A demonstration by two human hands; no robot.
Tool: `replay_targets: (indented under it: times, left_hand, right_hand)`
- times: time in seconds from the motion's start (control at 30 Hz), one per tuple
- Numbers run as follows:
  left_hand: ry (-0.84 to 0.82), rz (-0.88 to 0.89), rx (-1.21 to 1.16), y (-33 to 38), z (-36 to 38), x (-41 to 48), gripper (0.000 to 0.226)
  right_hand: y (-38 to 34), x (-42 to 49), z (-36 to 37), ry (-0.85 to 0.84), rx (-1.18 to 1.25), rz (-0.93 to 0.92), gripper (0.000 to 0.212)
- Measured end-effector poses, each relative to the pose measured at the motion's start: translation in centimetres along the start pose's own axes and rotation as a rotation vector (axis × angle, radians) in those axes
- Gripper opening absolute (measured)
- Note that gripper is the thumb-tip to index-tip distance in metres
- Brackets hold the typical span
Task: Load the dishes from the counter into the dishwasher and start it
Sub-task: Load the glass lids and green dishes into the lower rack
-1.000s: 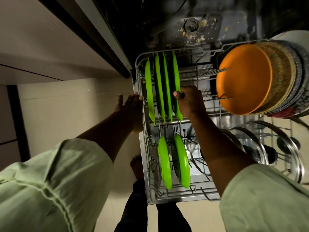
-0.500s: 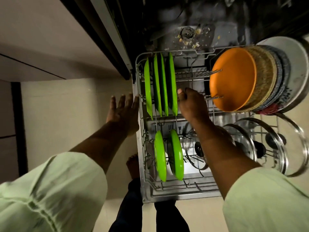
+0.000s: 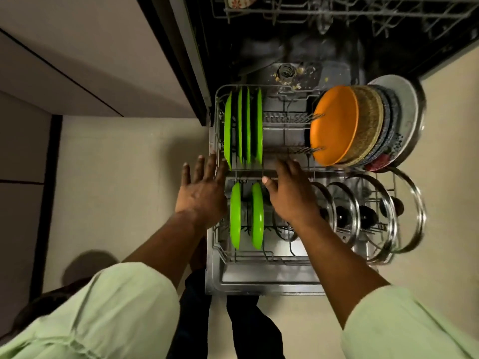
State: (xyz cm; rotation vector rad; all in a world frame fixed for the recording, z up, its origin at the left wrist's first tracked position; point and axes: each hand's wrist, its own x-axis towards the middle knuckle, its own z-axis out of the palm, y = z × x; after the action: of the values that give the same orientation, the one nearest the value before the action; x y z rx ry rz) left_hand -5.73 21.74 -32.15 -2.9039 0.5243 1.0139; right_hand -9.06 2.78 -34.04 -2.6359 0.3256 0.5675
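The dishwasher's lower rack (image 3: 267, 260) is pulled out over the open door. Several green plates (image 3: 243, 125) stand upright at its far left, and two smaller green plates (image 3: 246, 216) stand nearer. An orange plate (image 3: 334, 125) leans in front of a stack of patterned plates (image 3: 383, 125) at the right. Several glass lids with steel rims (image 3: 368, 213) stand in the near right part. My left hand (image 3: 202, 190) is flat with fingers spread at the rack's left rim. My right hand (image 3: 290, 193) hovers over the rack's middle with relaxed fingers, holding nothing.
The dark dishwasher tub (image 3: 298, 60) with food bits on its floor lies beyond the rack. The upper rack (image 3: 337, 11) shows at the top edge. Cabinet fronts (image 3: 77, 60) run along the left. My feet stand on the beige floor (image 3: 129, 177) by the door.
My right hand has let go of the rightmost large green plate and drawn back toward me. My left hand has also pulled back slightly. The view has shifted, showing more of the tub.
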Motion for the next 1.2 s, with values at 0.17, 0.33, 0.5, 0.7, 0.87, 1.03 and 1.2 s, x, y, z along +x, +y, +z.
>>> replay_targets:
  times: [0.17,0.33,0.5,0.7,0.87,1.03,1.2]
  left_hand:
    - [0.050,-0.022,0.006,2.8,1.1,-4.0,0.077]
    - [0.035,-0.019,0.038,5.6,2.7,-8.3,0.079]
    - [0.068,-0.009,0.056,8.2,4.6,-12.6,0.079]
    - [0.051,-0.014,0.054,12.1,9.1,-18.1,0.077]
    - [0.010,-0.042,0.052,15.0,13.0,-19.4,0.076]
    - [-0.016,-0.071,0.053,17.2,16.4,-19.4,0.077]
    - [-0.024,-0.141,0.042,18.7,19.1,-18.0,0.079]
  right_hand:
    - [1.1,-4.3,-1.4,0.030,-0.116,-0.063,0.058]
    - [2.5,-7.9,-1.5,0.007,-0.125,-0.074,0.062]
    - [4.4,-12.7,-1.6,0.034,-0.131,-0.097,0.063]
    - [7.7,-19.9,-1.4,0.017,-0.173,-0.118,0.064]
    - [12.8,-23.5,1.1,-0.046,-0.197,-0.115,0.066]
    - [18.2,-25.4,3.2,-0.082,-0.250,-0.147,0.065]
    - [23.6,-25.1,4.9,-0.087,-0.308,-0.139,0.065]
